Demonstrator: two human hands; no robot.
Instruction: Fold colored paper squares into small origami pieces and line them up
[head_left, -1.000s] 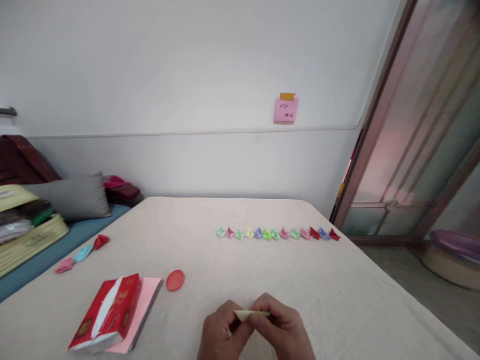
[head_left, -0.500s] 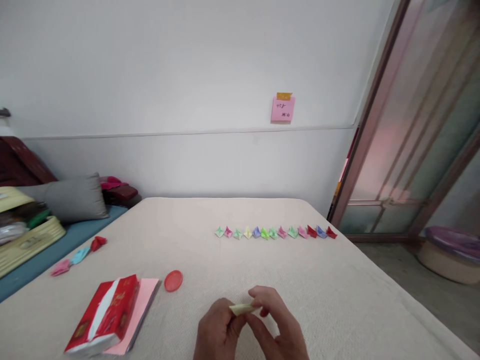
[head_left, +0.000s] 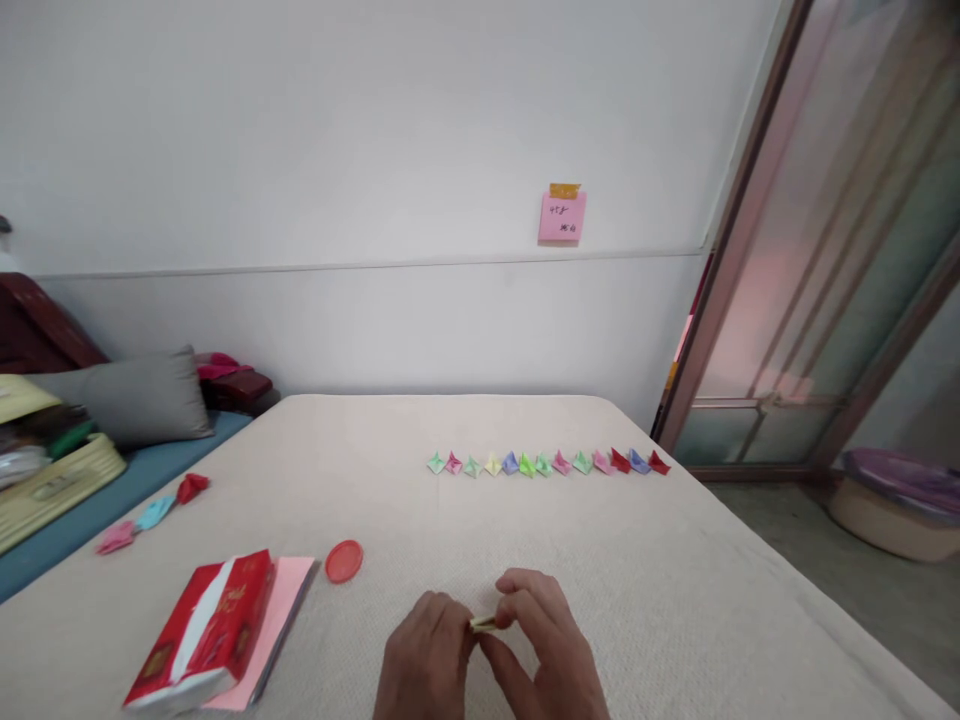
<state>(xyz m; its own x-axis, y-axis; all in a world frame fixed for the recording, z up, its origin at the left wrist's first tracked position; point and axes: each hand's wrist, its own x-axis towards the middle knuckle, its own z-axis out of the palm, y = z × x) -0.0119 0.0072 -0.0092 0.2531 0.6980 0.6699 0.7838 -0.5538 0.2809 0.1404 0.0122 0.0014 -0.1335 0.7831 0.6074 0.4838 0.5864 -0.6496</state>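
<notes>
A small piece of folded pale yellow paper point(head_left: 483, 624) is held between my two hands above the near part of the cloth-covered table point(head_left: 420, 530). My left hand point(head_left: 429, 655) pinches its left end, with the fingers curled together. The thumb and index finger of my right hand point(head_left: 546, 645) close on its right end. Fingers cover much of the paper, so its full shape is hidden. Farther back on the right, several small folded paper pieces point(head_left: 527, 465) in green, pink, yellow, blue and red form a row.
Left of my hands lie a red round lid point(head_left: 344, 562), a red tissue pack point(head_left: 206, 630) and pink paper sheets point(head_left: 289, 600). Red, cyan point(head_left: 155, 513) and pink folded papers rest near the left edge. Behind stands a wall with a pink note point(head_left: 562, 217).
The yellow paper shows less of its surface and looks narrower between my fingers. My left hand has turned slightly, its fingers now covering more of the paper. The view has shifted a little.
</notes>
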